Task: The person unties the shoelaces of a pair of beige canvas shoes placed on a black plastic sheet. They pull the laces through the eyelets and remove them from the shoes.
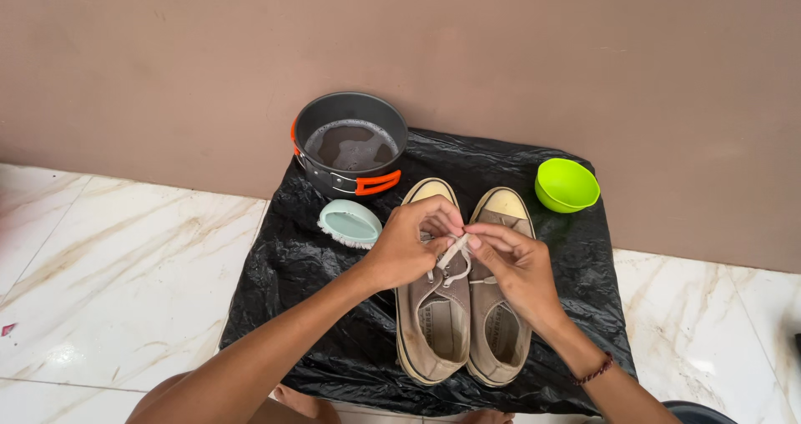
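While a pot of murky water, a brush and a green bowl ring the black sheet, I see my left hand and right hand both pinching the lace over two worn canvas shoes, toes toward the wall.

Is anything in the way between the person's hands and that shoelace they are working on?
Nothing visible is. Both the left hand and the right hand already pinch the pale shoelace above the left shoe. The brush, pot and green bowl sit off to the sides.
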